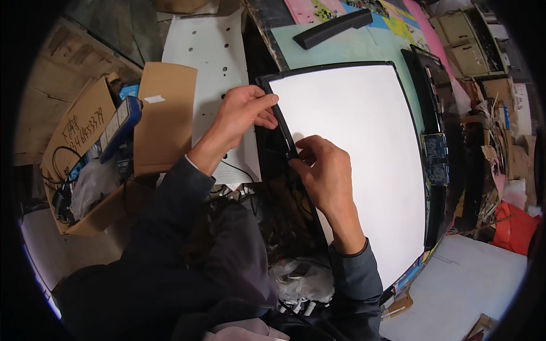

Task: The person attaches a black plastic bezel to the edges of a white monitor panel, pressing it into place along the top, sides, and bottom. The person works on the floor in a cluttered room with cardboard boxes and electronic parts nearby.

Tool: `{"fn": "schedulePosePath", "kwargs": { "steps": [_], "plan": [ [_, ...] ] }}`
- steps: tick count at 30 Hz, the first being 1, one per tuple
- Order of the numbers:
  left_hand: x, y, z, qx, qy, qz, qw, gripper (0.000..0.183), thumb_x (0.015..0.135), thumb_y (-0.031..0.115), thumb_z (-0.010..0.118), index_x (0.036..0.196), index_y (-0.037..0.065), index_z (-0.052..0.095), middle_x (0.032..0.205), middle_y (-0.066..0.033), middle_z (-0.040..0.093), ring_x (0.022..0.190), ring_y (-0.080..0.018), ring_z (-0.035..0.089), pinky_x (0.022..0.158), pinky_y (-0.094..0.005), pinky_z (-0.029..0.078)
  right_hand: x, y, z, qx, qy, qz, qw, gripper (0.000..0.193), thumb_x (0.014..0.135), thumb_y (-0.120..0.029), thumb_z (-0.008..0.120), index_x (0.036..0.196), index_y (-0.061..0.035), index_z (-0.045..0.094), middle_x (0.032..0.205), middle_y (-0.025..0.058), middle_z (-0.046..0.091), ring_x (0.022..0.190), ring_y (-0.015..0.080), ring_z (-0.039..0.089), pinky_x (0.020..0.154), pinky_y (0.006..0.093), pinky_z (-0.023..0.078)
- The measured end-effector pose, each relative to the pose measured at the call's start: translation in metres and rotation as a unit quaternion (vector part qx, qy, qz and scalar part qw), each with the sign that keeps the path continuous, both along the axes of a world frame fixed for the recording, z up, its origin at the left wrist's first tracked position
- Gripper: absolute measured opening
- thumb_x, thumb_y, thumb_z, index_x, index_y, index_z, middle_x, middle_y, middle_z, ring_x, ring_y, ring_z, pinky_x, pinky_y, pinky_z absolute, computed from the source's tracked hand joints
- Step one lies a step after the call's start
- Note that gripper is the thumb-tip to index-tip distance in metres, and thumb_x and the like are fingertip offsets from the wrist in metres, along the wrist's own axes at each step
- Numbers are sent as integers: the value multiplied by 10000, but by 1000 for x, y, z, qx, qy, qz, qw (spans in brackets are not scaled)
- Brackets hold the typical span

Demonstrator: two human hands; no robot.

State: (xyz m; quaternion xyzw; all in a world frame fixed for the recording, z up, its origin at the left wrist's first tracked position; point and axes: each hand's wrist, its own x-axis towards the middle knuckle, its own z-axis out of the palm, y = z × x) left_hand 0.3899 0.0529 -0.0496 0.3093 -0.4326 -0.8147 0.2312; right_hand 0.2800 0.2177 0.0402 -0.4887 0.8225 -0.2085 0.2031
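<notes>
A large flat panel (358, 142) with a bright white face and a thin black frame (282, 126) lies tilted in front of me. My left hand (242, 116) pinches the frame near its upper left corner, thumb on top and fingers at the outer side. Lower on the same edge, my right hand (324, 170) grips the black frame between thumb and bent fingers, its knuckles over the white sheet. The undersides of the fingertips are partly hidden.
An open cardboard box (96, 210) with cables and a blue device (120, 128) stands left. Beside it lies a white perforated metal sheet (207, 51). A black plastic bar (333, 28) rests beyond the panel. A circuit board (435, 159) sits at the panel's right edge.
</notes>
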Motion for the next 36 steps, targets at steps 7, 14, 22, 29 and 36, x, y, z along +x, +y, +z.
{"fn": "schedulePosePath", "kwargs": {
  "steps": [7, 14, 22, 29, 36],
  "plan": [
    [0, -1, 2, 8, 12, -3, 1000, 231, 921, 186, 700, 920, -17, 590, 783, -96, 626, 640, -194, 682, 580, -279, 580, -8, -5, 5, 42, -98, -28, 994, 268, 741, -16, 709, 1006, 16, 683, 800, 114, 704, 705, 224, 678, 668, 318, 535],
    [-1, -1, -1, 13, 10, -4, 1000, 230, 921, 187, 698, 915, -17, 591, 783, -96, 631, 641, -197, 684, 576, -284, 580, 3, -5, 5, 25, 1, 2, 1000, 299, 746, -84, 722, 1042, -42, 707, 810, 101, 668, 685, 263, 659, 640, 373, 524],
    [-1, -2, -6, 15, 17, 1, 1000, 225, 919, 185, 697, 914, -17, 599, 783, -118, 662, 636, -201, 690, 579, -284, 583, 10, 24, -1, -41, -12, -26, 999, 249, 784, -26, 744, 1033, -33, 734, 852, 128, 640, 716, 282, 638, 657, 378, 516],
    [-2, 0, -1, 5, -9, 6, 1000, 218, 914, 190, 704, 892, 6, 590, 744, -102, 654, 623, -190, 681, 572, -282, 573, 33, 49, -4, -41, 254, 114, 960, 392, 824, -40, 641, 1211, 20, 641, 1045, 135, 618, 878, 280, 565, 730, 374, 475],
    [-4, 5, 0, 19, 14, 14, 1000, 182, 905, 153, 708, 895, 35, 569, 743, -79, 645, 620, -170, 659, 577, -272, 554, 26, 35, -5, -21, 231, 127, 964, 490, 856, -86, 626, 1331, 14, 560, 1009, 134, 592, 882, 283, 551, 745, 380, 455]
  ]
}}
